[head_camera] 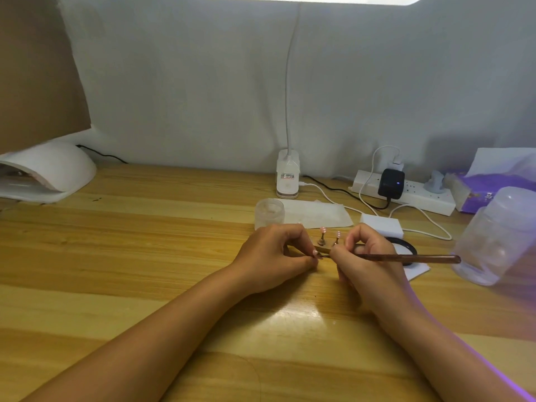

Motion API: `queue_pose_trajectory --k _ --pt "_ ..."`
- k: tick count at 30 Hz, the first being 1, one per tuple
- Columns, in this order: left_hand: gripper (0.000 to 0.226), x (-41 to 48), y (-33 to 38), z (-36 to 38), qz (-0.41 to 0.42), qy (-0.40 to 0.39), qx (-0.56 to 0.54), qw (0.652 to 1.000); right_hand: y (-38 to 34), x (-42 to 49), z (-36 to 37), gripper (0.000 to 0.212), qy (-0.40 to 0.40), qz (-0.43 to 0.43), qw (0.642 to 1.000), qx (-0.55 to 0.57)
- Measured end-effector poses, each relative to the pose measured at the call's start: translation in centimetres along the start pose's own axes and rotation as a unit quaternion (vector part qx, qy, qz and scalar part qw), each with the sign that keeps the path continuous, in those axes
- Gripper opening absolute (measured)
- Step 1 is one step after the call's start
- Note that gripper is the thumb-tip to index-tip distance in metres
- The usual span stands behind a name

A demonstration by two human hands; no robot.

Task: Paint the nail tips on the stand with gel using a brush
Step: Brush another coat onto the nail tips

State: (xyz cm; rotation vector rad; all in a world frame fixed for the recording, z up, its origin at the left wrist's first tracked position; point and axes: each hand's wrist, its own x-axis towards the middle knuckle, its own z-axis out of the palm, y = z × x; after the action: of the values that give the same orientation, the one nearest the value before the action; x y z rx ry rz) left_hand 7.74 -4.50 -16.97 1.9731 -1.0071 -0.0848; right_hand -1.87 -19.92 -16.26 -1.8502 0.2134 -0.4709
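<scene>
A small brown stand (327, 247) sits on the wooden table between my hands, with two pink nail tips (323, 230) upright on little pegs. My left hand (272, 256) pinches a small peg with a pink nail tip (315, 252) in front of the stand. My right hand (367, 258) grips a brown brush (420, 259) whose handle points right; its bristle end meets the held nail tip and is mostly hidden by my fingers.
A frosted jar (269, 213) and white wipe (316, 213) lie behind the stand. A white block (382, 225) and black ring (404, 246) are at right. A clear plastic jar (493, 242), power strip (420, 195), clip lamp (287, 178) and curing lamp (49, 172) ring the table.
</scene>
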Motion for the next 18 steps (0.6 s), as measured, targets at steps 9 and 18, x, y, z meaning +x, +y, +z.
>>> queue_pose_trajectory --k 9,18 --pt "0.007 -0.22 0.14 -0.19 0.002 0.003 -0.03 1.0 -0.48 -0.2 -0.39 0.017 -0.005 -0.002 0.996 0.09" --pt "0.026 -0.18 0.06 -0.02 0.011 0.012 -0.037 0.999 -0.53 -0.42 -0.02 0.016 -0.045 -0.019 0.999 0.021"
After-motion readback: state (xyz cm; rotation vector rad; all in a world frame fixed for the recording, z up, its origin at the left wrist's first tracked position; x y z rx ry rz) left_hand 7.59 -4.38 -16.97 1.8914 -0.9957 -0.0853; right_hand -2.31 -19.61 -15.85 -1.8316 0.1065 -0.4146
